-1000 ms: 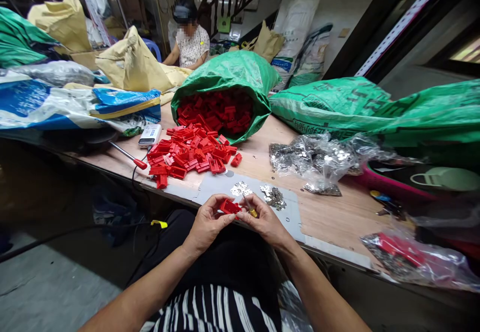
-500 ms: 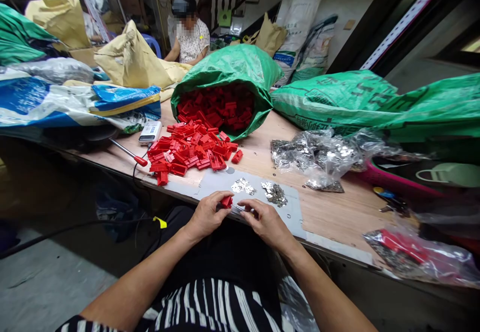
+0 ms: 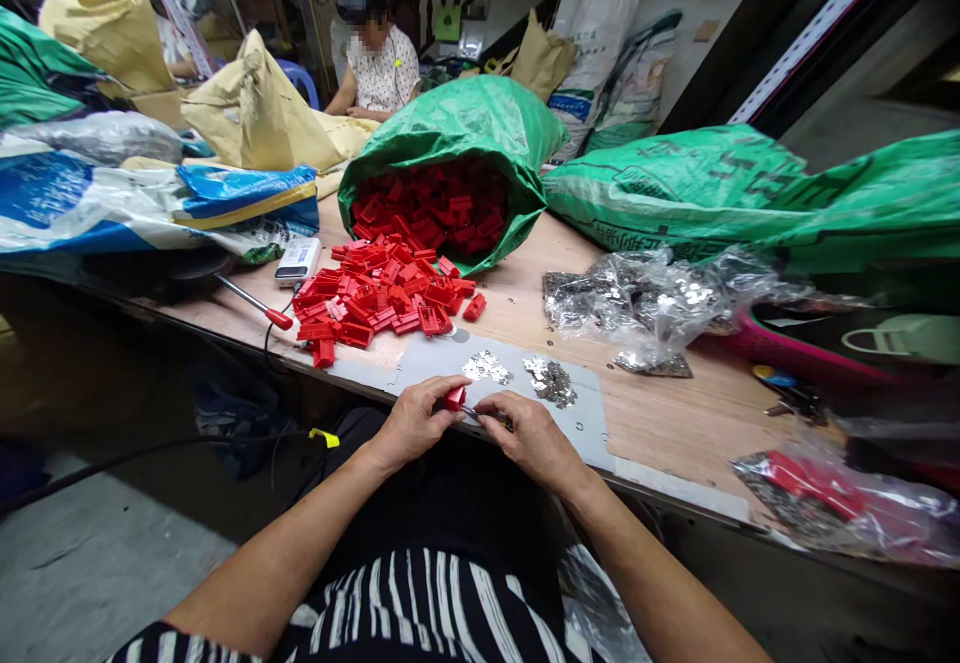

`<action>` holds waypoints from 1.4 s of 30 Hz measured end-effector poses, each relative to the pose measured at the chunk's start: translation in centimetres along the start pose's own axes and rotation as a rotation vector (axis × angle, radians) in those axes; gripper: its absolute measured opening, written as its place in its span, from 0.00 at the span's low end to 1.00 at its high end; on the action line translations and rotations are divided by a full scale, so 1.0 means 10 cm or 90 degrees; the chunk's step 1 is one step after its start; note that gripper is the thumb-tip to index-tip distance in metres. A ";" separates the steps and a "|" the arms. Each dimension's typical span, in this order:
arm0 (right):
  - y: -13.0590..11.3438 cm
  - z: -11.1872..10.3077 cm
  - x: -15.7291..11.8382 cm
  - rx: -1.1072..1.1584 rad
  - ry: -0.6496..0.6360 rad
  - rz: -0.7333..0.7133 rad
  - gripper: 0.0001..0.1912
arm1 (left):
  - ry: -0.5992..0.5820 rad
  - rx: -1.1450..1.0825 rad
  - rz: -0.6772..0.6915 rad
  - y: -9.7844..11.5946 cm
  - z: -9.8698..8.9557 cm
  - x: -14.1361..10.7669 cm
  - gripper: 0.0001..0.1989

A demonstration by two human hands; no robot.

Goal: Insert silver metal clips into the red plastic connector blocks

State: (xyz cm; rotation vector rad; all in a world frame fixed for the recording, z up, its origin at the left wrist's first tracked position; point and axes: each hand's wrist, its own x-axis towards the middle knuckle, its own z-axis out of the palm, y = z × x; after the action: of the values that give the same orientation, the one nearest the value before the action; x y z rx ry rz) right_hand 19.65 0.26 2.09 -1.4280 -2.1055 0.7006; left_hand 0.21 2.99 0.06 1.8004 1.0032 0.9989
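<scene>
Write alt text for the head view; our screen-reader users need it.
A person's left hand pinches a small red plastic part at the table edge while the right hand works a thin tool against it. Beyond lie a pile of red parts and small metal pieces.

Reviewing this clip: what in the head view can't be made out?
- Red plastic part: mostly covered by the left hand; shape unclear.
- Thin metal piece at the right hand: too small to identify.
- Green sack: its depth of red parts is hidden.
- Clear bag, lower right: contents blurred.
</scene>
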 end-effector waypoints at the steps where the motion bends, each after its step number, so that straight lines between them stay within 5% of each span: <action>1: 0.00 0.00 0.00 0.002 0.000 -0.002 0.10 | 0.000 0.001 0.002 0.00 0.00 0.00 0.23; 14: -0.02 -0.03 0.04 -0.029 -0.033 0.019 0.10 | -0.001 0.054 0.058 -0.05 0.01 0.02 0.21; 25: -0.17 0.15 0.01 -0.120 0.020 0.064 0.07 | 0.006 0.070 0.032 -0.06 0.02 0.00 0.18; 33: -0.05 0.07 -0.07 0.023 0.040 0.006 0.10 | 0.037 0.003 -0.019 -0.01 0.03 -0.05 0.16; 36: -0.03 0.01 -0.14 0.072 0.036 0.012 0.09 | 0.060 -0.111 -0.084 0.06 0.04 -0.09 0.14; 42: -0.16 -0.07 -0.24 0.180 -0.047 0.005 0.17 | 0.059 -0.588 -0.254 0.28 0.08 -0.16 0.09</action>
State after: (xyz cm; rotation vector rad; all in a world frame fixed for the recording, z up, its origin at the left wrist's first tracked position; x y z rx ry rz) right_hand 19.80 -2.37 3.44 -1.2728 -1.9617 1.0237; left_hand 1.03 0.41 1.95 0.7683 0.7223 1.0476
